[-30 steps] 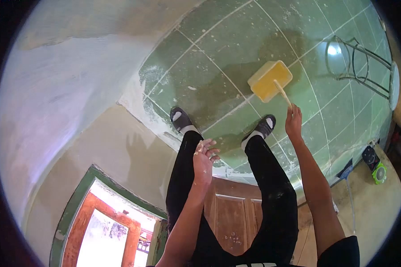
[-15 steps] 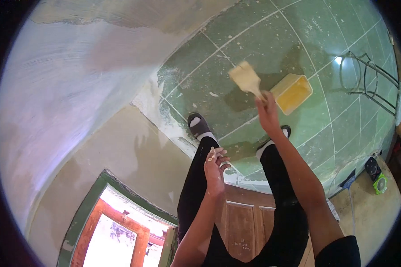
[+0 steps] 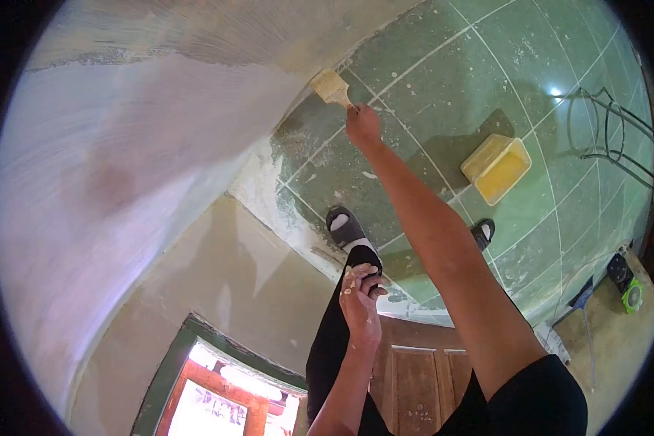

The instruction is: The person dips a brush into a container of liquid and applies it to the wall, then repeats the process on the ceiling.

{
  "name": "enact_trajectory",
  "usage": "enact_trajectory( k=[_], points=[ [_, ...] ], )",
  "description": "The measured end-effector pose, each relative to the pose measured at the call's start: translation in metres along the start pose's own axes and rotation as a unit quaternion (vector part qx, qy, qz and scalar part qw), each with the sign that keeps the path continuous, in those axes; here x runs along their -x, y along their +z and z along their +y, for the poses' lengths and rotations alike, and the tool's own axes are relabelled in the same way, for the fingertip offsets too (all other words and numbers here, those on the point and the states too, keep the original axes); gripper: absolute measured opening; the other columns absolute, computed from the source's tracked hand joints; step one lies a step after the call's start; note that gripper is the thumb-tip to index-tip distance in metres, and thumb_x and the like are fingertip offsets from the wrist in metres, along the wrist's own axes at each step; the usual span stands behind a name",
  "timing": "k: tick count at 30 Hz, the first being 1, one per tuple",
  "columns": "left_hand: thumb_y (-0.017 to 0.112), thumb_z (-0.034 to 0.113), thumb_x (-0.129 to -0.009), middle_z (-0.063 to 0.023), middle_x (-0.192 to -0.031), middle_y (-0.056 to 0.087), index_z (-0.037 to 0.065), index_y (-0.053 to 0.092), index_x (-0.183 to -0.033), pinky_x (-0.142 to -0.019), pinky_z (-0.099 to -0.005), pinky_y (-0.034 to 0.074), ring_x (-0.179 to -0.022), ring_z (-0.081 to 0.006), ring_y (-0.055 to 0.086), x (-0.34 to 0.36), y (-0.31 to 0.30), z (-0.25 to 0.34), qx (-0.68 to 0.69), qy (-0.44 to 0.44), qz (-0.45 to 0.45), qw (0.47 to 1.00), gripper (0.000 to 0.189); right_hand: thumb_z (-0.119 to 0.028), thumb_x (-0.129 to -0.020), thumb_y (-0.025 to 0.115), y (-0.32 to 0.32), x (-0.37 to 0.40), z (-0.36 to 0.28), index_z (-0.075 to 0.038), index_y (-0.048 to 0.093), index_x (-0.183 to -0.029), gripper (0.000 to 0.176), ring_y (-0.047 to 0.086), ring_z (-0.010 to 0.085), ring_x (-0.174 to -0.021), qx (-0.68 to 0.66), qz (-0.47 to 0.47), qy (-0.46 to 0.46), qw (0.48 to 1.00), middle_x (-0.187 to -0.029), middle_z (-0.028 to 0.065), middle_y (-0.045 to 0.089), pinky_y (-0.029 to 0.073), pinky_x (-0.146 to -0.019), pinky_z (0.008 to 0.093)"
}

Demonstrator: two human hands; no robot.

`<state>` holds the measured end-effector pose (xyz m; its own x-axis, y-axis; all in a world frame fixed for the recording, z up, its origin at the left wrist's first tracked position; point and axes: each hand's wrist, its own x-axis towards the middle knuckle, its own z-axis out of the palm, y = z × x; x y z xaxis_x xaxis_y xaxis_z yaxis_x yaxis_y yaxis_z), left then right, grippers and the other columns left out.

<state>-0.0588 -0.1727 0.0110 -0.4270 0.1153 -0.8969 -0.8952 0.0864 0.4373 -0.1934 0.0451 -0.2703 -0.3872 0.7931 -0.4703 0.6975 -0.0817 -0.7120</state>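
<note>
A wide pale brush (image 3: 331, 88) is held by its handle in my right hand (image 3: 363, 125), its bristles near the lower edge of the whitish wall (image 3: 160, 123). My left hand (image 3: 360, 294) hangs over my left leg, palm up, fingers apart and a little bent, with pale smears on them and nothing held. On the green tiled floor, to the right of my right forearm, sits a cream rectangular tub (image 3: 496, 168) with yellowish contents.
A metal-legged stool (image 3: 618, 134) lies at the right. Lower right are a green and black device (image 3: 632, 296) and a blue-headed tool (image 3: 583, 296). A brown wooden door (image 3: 414, 378) and a green-framed opening (image 3: 168, 370) are at the bottom. My feet stand on the tiles.
My right hand has carried the brush up and left from beside the tub to the wall's edge. The view has shifted slightly; my left hand stays over my leg.
</note>
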Motion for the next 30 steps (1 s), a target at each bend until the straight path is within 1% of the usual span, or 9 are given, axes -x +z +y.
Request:
enact_trajectory(
  k=[7, 13, 16, 19, 21, 24, 27, 29, 30],
  points=[
    [0.04, 0.044, -0.103, -0.004, -0.107, 0.061, 0.009, 0.058, -0.112, -0.075, -0.0311, 0.047, -0.09, -0.0163, 0.06, 0.0, 0.002, 0.002, 0.004, -0.001, -0.01, 1.0, 0.04, -0.023, -0.094, 0.054, -0.001, 0.001, -0.022, 0.001, 0.061, -0.098, 0.026, 0.064, 0.0451, -0.089, 0.019, 0.029, 0.007, 0.999, -0.09, 0.0258, 0.066, 0.05, -0.078, 0.0521],
    [0.042, 0.048, -0.102, -0.0056, -0.105, 0.063, 0.009, 0.058, -0.114, -0.073, -0.0342, 0.048, -0.089, -0.0188, 0.061, 0.002, -0.006, -0.009, -0.013, -0.002, -0.012, 1.0, 0.044, -0.026, -0.097, 0.052, -0.053, 0.062, -0.088, 0.001, 0.061, -0.098, 0.029, 0.06, 0.0479, -0.084, -0.096, 0.041, -0.084, 0.991, -0.087, 0.0277, 0.063, 0.047, -0.072, 0.0508],
    [0.036, 0.055, -0.1, -0.0068, -0.105, 0.063, 0.006, 0.058, -0.113, -0.073, -0.0335, 0.049, -0.088, -0.0204, 0.061, 0.003, -0.008, -0.009, 0.013, -0.007, 0.016, 1.0, 0.055, -0.023, -0.099, 0.051, -0.089, 0.108, -0.127, 0.001, 0.059, -0.102, 0.025, 0.058, 0.0478, -0.078, -0.153, 0.043, -0.111, 0.981, -0.082, 0.0259, 0.06, 0.044, -0.067, 0.0504],
    [0.033, 0.059, -0.099, -0.0074, -0.105, 0.063, 0.004, 0.058, -0.114, -0.075, -0.0346, 0.049, -0.09, -0.0208, 0.061, 0.005, -0.009, -0.009, 0.057, 0.0, 0.022, 0.998, 0.062, -0.022, -0.1, 0.051, -0.119, 0.147, -0.159, 0.0, 0.058, -0.104, 0.024, 0.056, 0.042, -0.07, -0.183, 0.05, -0.13, 0.973, -0.078, 0.0232, 0.058, 0.044, -0.064, 0.0461],
    [0.03, 0.059, -0.1, -0.0089, -0.107, 0.061, 0.004, 0.059, -0.113, -0.075, -0.0356, 0.047, -0.088, -0.0215, 0.06, 0.005, -0.005, -0.007, 0.065, -0.001, 0.033, 0.997, 0.063, -0.023, -0.1, 0.051, -0.133, 0.164, -0.169, 0.0, 0.057, -0.103, 0.024, 0.055, 0.0321, -0.067, -0.225, 0.009, -0.098, 0.969, -0.076, 0.0196, 0.056, 0.043, -0.063, 0.0398],
    [0.03, 0.059, -0.1, -0.0087, -0.109, 0.061, 0.004, 0.057, -0.115, -0.076, -0.0347, 0.047, -0.09, -0.021, 0.06, 0.007, 0.0, 0.003, 0.063, 0.018, 0.075, 0.995, 0.063, -0.022, -0.101, 0.051, -0.129, 0.17, -0.171, 0.0, 0.057, -0.101, 0.023, 0.052, 0.025, -0.065, -0.28, 0.013, -0.089, 0.956, -0.072, 0.016, 0.053, 0.042, -0.061, 0.0366],
    [0.031, 0.062, -0.098, -0.009, -0.111, 0.06, 0.004, 0.056, -0.116, -0.081, -0.0373, 0.047, -0.095, -0.023, 0.059, 0.004, -0.006, 0.012, 0.052, 0.03, 0.016, 0.998, 0.066, -0.022, -0.101, 0.051, -0.084, 0.139, -0.136, -0.001, 0.057, -0.101, 0.023, 0.051, 0.0251, -0.062, -0.273, 0.038, -0.1, 0.956, -0.07, 0.0147, 0.051, 0.042, -0.059, 0.0374],
    [0.03, 0.062, -0.098, -0.0089, -0.113, 0.06, 0.005, 0.055, -0.118, -0.08, -0.0371, 0.047, -0.094, -0.023, 0.059, 0.005, 0.001, 0.015, 0.057, 0.024, 0.009, 0.998, 0.066, -0.019, -0.099, 0.053, -0.049, 0.106, -0.104, -0.001, 0.057, -0.101, 0.018, 0.056, 0.0436, -0.075, -0.273, 0.017, -0.071, 0.959, -0.083, 0.0234, 0.058, 0.044, -0.065, 0.046],
    [0.029, 0.062, -0.098, -0.0086, -0.112, 0.06, 0.005, 0.055, -0.119, -0.079, -0.0363, 0.047, -0.094, -0.0229, 0.059, 0.004, 0.005, 0.018, 0.069, 0.021, 0.02, 0.997, 0.066, -0.02, -0.098, 0.053, -0.025, 0.087, -0.084, -0.001, 0.057, -0.099, 0.019, 0.057, 0.0444, -0.076, -0.249, 0.037, -0.088, 0.964, -0.083, 0.0239, 0.058, 0.044, -0.065, 0.0475]
  ],
)
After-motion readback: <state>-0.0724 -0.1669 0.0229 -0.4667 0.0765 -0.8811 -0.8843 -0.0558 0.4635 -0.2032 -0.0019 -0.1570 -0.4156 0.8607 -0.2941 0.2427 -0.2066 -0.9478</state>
